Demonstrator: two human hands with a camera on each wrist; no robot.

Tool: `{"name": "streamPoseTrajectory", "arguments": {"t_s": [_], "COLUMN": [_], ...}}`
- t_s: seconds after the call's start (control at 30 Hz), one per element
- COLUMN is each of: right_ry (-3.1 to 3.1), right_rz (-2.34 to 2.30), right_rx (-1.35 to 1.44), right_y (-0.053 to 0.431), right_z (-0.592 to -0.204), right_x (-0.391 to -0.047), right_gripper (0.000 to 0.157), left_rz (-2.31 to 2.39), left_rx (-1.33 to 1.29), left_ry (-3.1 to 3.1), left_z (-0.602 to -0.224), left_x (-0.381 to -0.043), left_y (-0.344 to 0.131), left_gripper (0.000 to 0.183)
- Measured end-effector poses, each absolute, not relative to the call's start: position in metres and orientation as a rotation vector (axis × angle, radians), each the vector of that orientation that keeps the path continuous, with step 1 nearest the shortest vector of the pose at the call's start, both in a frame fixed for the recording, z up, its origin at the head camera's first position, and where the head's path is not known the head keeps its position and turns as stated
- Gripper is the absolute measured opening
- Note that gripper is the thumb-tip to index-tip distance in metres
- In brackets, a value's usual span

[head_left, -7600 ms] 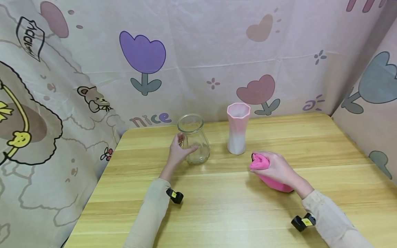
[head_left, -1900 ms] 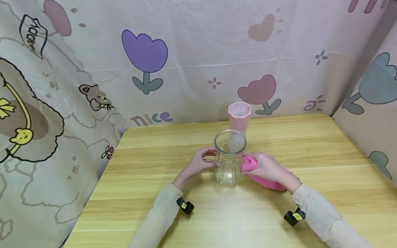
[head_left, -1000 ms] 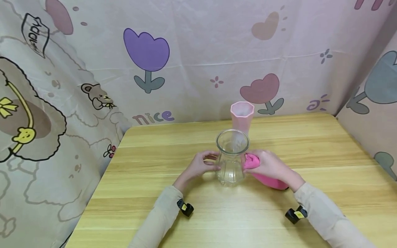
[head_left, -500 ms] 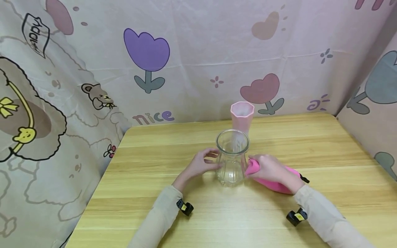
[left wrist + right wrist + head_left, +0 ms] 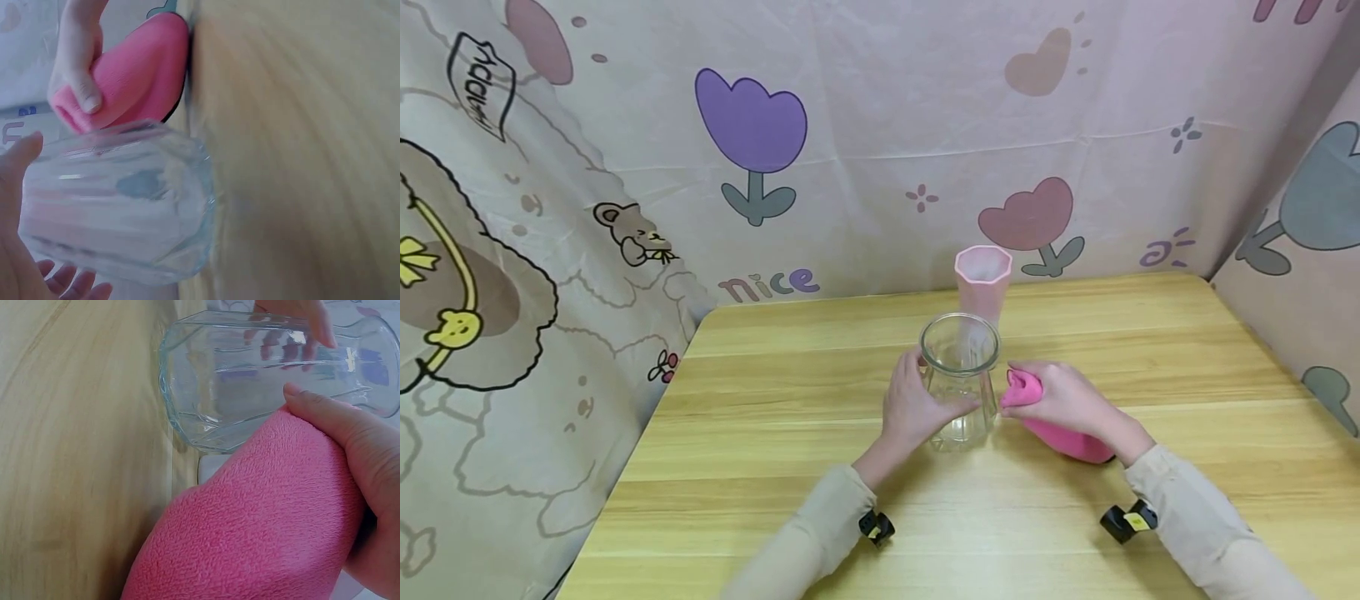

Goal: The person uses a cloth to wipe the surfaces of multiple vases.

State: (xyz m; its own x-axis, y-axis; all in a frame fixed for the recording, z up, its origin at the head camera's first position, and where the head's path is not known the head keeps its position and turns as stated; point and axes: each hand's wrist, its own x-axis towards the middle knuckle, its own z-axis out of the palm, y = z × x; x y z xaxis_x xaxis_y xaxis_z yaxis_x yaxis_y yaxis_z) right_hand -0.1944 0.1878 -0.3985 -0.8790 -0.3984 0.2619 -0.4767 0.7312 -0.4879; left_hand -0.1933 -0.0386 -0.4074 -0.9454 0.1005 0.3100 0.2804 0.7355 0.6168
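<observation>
A clear glass vase (image 5: 958, 421) with a faceted body stands upright near the middle of the table. My left hand (image 5: 917, 404) holds it from the left, thumb across the front and fingers behind, partly seen through the glass in the right wrist view. A folded pink cloth (image 5: 250, 512) is gripped in my right hand (image 5: 1071, 404), just right of the vase. Its bunched end pokes out by the thumb, and the rest hangs below the palm towards the tabletop. In the head view a small gap separates cloth and vase.
Directly behind the glass vase stands a pink-and-white vase (image 5: 983, 292), its lower part seen through the glass. The wooden table (image 5: 760, 400) ends at a printed curtain (image 5: 865, 125) at the back and sides.
Over several seconds the glass vase has come from the left to the middle. Since half a second ago, my left hand has wrapped further round its front, and my right hand with the cloth has shifted slightly right.
</observation>
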Motion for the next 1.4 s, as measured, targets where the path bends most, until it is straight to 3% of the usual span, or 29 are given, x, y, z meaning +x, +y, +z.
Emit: {"name": "streamPoseTrajectory", "arguments": {"t_s": [0.17,0.33,0.6,0.83,1.13,1.27,1.4], "right_ry": [-2.797,-2.807,-2.822,-2.816,-2.805,-2.801,-2.809], "right_rz": [0.870,0.922,0.945,0.956,0.968,0.955,0.971], "right_rx": [0.700,0.682,0.665,0.659,0.668,0.688,0.677], "right_y": [0.188,0.188,0.191,0.191,0.189,0.187,0.188], "right_z": [-0.397,-0.396,-0.396,-0.396,-0.400,-0.401,-0.400], "right_x": [-0.195,-0.194,-0.194,-0.192,-0.193,-0.193,-0.193], "right_gripper": [0.073,0.075,0.076,0.073,0.069,0.067,0.068], "left_rz": [-1.016,-1.323,-1.994,-2.222,-2.383,-2.399,-2.336], "left_rx": [-0.277,-0.346,-0.648,-0.972,-1.258,-1.251,-1.052], "left_ry": [-2.632,-2.626,-2.547,-2.549,-2.548,-2.537,-2.576], "left_z": [-0.411,-0.412,-0.416,-0.403,-0.415,-0.419,-0.422], "left_x": [-0.191,-0.197,-0.226,-0.238,-0.261,-0.261,-0.253], "left_y": [-0.038,-0.050,-0.079,-0.094,-0.101,-0.103,-0.109], "left_gripper": [0.088,0.084,0.077,0.077,0.074,0.076,0.077]}}
